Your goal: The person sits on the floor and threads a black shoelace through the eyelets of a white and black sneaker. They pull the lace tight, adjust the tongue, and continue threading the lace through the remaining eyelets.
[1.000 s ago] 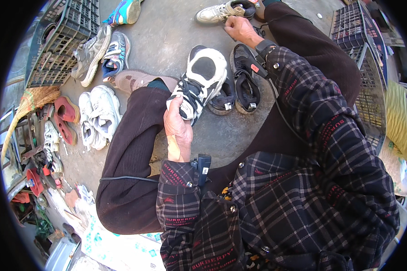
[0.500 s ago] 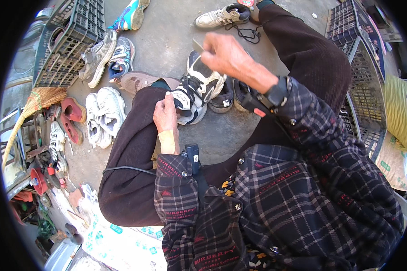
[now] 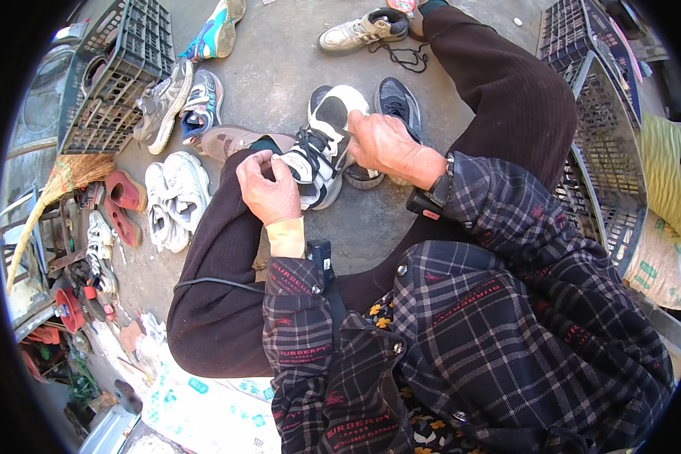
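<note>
A black-and-white sneaker (image 3: 330,129) with dark laces lies in front of me, toe pointing away, over another white-and-dark shoe (image 3: 324,195). My left hand (image 3: 271,188) is beside its tongue, fingers curled and thumb near the index finger; whatever is between them is too small to make out. Against the sneaker's right side is my right hand (image 3: 390,144), closed, its fingertips at the shoe's edge and their contents hidden. Partly behind that hand stands a dark grey sneaker (image 3: 398,102), and a dark shoe (image 3: 364,177) sits below it.
Black plastic crates (image 3: 117,76) stand on the left, with more crates (image 3: 607,129) on the right. Left of my knee are white sneakers (image 3: 178,197), red shoes (image 3: 122,200) and a straw broom (image 3: 68,175). A beige sneaker (image 3: 362,32) with loose black laces lies far ahead.
My right hand has come down from above the sneaker to its right side; the small flat piece it held is now out of sight. My left hand has drawn slightly left, its fingers more curled.
</note>
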